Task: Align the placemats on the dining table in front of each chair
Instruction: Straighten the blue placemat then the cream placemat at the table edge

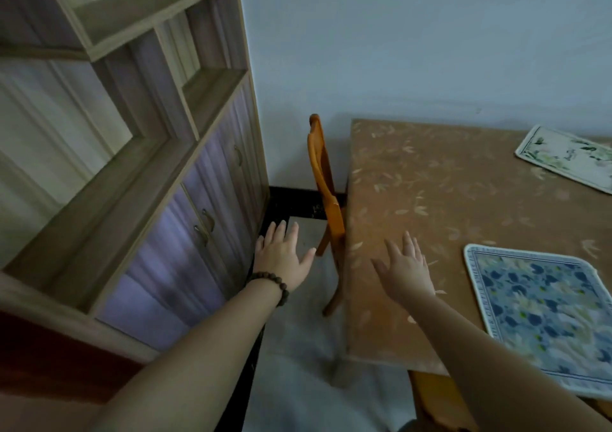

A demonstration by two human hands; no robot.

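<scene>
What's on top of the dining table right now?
Two placemats: a blue floral placemat near the front edge and a white floral placemat farther back, both cut off by the frame. The right hand hovers over the table; its right side is out of view.

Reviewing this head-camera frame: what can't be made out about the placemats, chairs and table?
- Blue floral placemat: right side cut off by the frame edge.
- White floral placemat: right part cut off by the frame edge; print blurred.
- Orange chair: seat hidden behind the table.
- Near chair: mostly under the table and right forearm.
</scene>
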